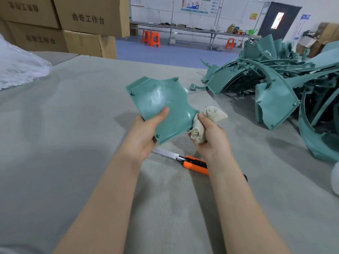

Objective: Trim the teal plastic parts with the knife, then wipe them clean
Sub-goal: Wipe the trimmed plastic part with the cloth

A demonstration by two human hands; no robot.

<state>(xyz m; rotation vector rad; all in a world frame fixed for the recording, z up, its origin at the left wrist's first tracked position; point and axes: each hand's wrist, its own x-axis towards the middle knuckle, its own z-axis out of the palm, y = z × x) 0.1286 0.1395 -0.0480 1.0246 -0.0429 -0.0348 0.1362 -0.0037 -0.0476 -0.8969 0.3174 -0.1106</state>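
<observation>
Teal part (161, 103) — in left fingers (163, 112)

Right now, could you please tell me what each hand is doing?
Left hand: closed, holding the teal plastic part, thumb on its face.
Right hand: closed, fingers curled round the beige cloth.

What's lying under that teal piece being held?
An orange knife lies on the table below the teal piece. The left hand hides its blade tip, the right forearm its handle end.
</observation>
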